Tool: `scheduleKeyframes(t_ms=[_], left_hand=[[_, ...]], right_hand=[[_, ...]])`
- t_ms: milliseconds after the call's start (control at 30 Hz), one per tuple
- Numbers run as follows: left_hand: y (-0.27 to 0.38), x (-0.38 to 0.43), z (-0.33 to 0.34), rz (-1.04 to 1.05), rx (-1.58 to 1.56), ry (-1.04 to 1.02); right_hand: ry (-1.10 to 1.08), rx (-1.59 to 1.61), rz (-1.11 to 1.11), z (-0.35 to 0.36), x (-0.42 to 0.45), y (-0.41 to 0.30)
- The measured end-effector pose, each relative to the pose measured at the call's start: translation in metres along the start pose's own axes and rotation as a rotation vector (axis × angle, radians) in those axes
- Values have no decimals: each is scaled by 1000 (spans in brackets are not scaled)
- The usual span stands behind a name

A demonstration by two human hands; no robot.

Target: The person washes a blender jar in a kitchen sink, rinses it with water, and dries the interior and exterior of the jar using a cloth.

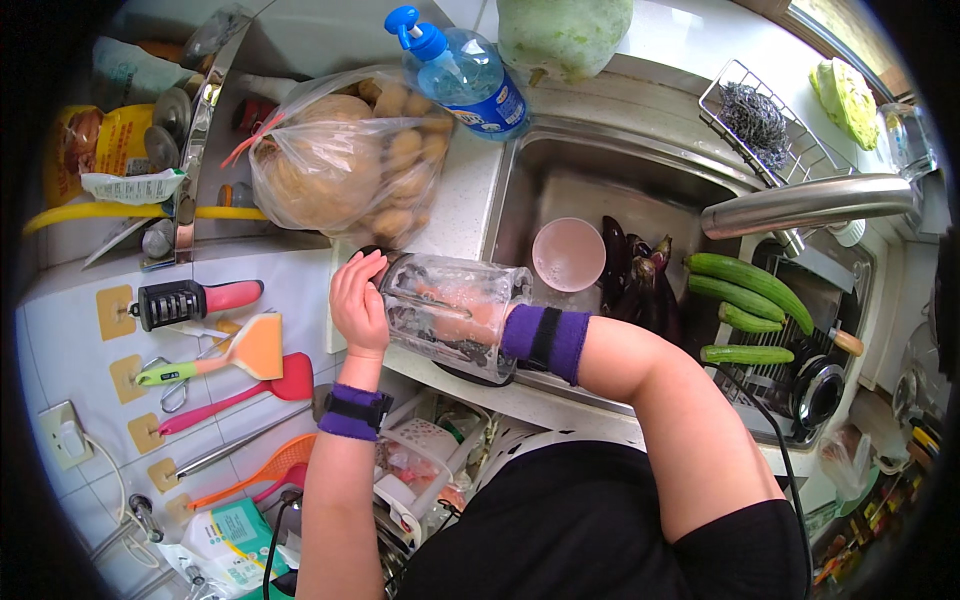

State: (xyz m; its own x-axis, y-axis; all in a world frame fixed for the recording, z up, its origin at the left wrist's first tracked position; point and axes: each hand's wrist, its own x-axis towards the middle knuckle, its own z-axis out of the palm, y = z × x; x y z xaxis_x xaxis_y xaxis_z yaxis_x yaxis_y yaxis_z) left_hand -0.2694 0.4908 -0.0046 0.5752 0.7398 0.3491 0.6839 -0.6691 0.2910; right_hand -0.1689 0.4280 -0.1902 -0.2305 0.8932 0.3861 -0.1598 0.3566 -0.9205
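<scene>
A clear blender jar (420,349), wet with suds, is held on its side at the sink's left edge. My left hand (361,306) grips its dark base end. My right hand (466,311) reaches inside through the open mouth, with a purple wristband (545,341) at the rim. The suds and the jar's wall blur my fingers, so whether they hold something is unclear. Beneath the jar, part of a black round thing (476,375) shows. In the steel sink (555,157) stand a pale pink bowl (568,255) with foamy water and several dark eggplants (643,281).
Several green loofah gourds (750,285) lie across the sink's right part, below the faucet (810,202). A bag of potatoes (405,161) and a blue pump bottle (469,86) stand behind the jar. Kitchen tools, including a red spatula (289,377), hang at left. A black cable (772,427) runs along my right arm.
</scene>
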Motion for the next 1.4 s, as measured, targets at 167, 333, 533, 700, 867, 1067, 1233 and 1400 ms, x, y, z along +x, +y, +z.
scheduleKeyframes(t_ms=[167,333,533,700,867,1067,1233,1400], left_hand=[[2,4,0,9,4,-7],[-4,-4,-1,-9,7,-12],[-3,-1,0,2,8,-13],[-3,-4,0,-10,10,1],[0,0,0,-4,-6,6],[-5,-6,-1,-7,14,6],[-2,-2,-1,-3,18,1],[-3,-1,-1,9,8,1]], right_hand=[[-365,615,102,15,8,44],[-497,656,161,-10,19,-1],[-644,1885,486,-16,37,-17],[-524,1880,596,-14,38,-28],[-225,1317,696,0,17,8],[-311,-495,182,-28,22,-50],[0,-479,23,-33,15,-54],[-167,172,369,-51,41,-75]])
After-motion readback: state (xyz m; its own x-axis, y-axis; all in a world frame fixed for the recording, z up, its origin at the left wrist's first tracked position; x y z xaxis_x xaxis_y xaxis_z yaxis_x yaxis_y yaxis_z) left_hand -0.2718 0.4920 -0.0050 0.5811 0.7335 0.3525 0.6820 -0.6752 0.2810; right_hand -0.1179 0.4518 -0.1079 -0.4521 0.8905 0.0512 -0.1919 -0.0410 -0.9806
